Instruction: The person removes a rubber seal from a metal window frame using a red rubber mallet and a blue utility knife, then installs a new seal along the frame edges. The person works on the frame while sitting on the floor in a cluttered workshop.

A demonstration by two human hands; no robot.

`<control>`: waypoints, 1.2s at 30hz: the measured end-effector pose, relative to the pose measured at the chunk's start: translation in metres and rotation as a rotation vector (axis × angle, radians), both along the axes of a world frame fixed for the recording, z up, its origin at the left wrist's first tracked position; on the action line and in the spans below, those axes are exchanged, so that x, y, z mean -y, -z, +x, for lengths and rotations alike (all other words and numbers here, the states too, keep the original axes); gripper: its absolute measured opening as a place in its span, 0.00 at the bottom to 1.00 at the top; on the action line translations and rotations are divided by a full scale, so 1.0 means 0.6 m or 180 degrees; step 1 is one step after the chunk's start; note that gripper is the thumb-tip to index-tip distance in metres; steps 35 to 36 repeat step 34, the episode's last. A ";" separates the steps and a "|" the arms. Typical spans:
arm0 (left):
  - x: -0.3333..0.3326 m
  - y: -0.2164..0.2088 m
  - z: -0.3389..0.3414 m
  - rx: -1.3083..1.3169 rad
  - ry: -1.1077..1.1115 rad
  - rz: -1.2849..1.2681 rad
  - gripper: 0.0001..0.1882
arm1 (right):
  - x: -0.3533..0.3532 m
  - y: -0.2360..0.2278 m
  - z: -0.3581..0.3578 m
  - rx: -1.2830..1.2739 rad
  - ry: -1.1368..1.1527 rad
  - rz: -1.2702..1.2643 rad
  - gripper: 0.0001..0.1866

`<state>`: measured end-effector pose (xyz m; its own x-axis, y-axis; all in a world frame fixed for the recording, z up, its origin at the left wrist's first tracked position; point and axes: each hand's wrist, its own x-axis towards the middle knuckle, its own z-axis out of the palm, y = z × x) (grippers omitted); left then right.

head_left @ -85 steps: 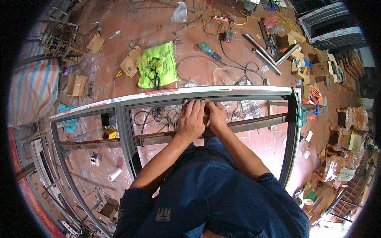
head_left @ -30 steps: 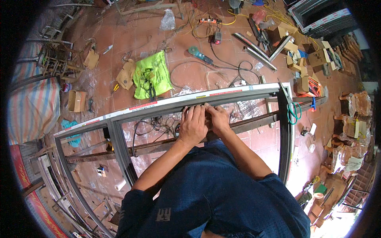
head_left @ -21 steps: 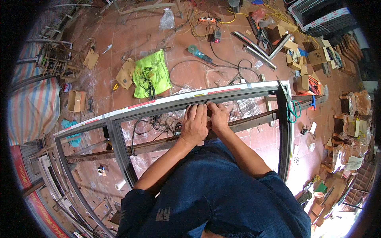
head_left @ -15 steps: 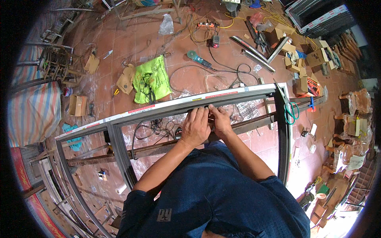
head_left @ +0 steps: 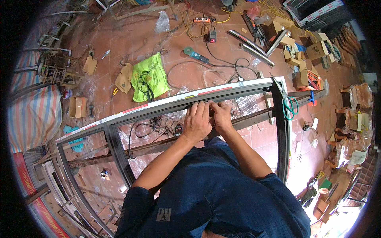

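A large dark metal window frame (head_left: 118, 152) with white tape along its outer edge lies in front of me, split by a crossbar near its left end. Both my hands meet side by side at the inner edge of its far bar. The fingers of my left hand (head_left: 197, 123) are pressed together on that edge. Beside it, my right hand (head_left: 221, 117) is closed, thumb and fingertips bent against the bar. Whatever lies under the fingertips is hidden. Scissors with teal handles (head_left: 291, 108) rest on the frame's far right corner.
Dark support beams (head_left: 158, 148) run beneath the frame. Beyond it on the tiled floor lie a yellow-green bag (head_left: 151, 77), a teal angle grinder (head_left: 195, 55), cables and cut metal profiles (head_left: 251, 54). Cardboard boxes (head_left: 317, 49) stand far right; striped sheeting (head_left: 33, 115) covers something at left.
The whole view has shifted slightly, so the frame's far side sits a little higher. My hands stay at almost the same spot on the bar, with small finger movements.
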<state>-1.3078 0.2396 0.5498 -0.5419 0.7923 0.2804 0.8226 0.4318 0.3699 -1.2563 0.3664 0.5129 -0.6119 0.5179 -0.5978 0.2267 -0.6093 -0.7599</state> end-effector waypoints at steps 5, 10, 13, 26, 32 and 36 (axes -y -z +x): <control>-0.005 0.001 0.008 -0.0005 -0.0035 -0.0049 0.37 | -0.010 -0.003 0.002 0.0067 -0.0031 0.0010 0.12; -0.023 -0.001 0.014 0.0048 -0.0010 -0.0016 0.38 | -0.030 -0.005 0.005 -0.0073 -0.0007 -0.0204 0.11; -0.055 -0.002 0.022 0.0087 0.0055 0.0025 0.38 | -0.059 -0.009 0.015 -0.0027 0.0211 -0.0161 0.10; -0.163 0.007 0.050 -0.0228 0.0254 0.0153 0.28 | -0.157 -0.008 0.059 0.0029 0.0534 -0.0133 0.13; -0.197 -0.001 0.062 -0.0027 0.0297 -0.0034 0.26 | -0.193 -0.027 0.070 0.0051 0.0732 -0.0117 0.12; -0.201 -0.003 0.062 0.0054 0.0305 -0.0153 0.26 | -0.197 -0.023 0.071 0.0087 0.0694 0.0008 0.12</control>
